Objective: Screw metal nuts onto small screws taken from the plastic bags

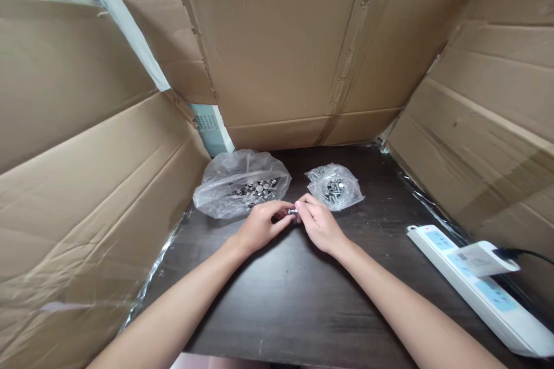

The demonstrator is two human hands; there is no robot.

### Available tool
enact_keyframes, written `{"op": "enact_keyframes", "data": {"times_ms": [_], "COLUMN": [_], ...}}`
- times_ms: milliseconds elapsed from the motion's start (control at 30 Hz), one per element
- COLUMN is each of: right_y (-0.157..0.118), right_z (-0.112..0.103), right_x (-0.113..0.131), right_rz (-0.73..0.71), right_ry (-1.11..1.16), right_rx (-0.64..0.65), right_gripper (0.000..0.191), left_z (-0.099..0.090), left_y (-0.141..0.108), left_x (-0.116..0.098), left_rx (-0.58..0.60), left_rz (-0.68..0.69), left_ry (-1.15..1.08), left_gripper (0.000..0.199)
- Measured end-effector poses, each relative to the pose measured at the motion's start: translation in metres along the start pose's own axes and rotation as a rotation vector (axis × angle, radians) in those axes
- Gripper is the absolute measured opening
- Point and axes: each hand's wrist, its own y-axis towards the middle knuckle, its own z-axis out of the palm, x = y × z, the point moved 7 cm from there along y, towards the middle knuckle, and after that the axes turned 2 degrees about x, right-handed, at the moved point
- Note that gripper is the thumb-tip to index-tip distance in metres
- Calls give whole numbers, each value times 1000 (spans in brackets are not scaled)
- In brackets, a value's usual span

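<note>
At 12 o'clock on the worktop, small metal fitting pinched between left hand and right hand, both grips nearly closed. Probably light, stiff, slick; hold by opposite ends.

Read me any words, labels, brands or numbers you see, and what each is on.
No text is readable.
White plug on the power strip: faint print, too blurred.
Pale blue panel, back left: rows of dark marks, too small.
Held metal piece: no lettering discernible.
</note>
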Motion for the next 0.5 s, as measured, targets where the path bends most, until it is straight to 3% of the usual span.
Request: {"op": "enact_keyframes", "data": {"times_ms": [133, 200, 400, 500], "right_y": [-1, -1, 2, 2], "right_z": [-5, -5, 0, -2], "right_x": [2, 2, 0, 1], "right_rz": [-1, -10, -14, -6], "right_ry": [-16, -20, 21, 22], "right_rx": [-41, -44, -18, -44], "right_gripper": [12, 7, 36, 40], "left_z": [0, 1, 2, 2], "left_y": [1, 1, 0, 0], "left_x": [1, 1, -3, -4], "left_rx": [-4, 2, -3, -18], "left_rz": [-11, -16, 10, 22], "left_ry": [2, -3, -4, 13], "left_gripper": [21, 21, 20, 21]}}
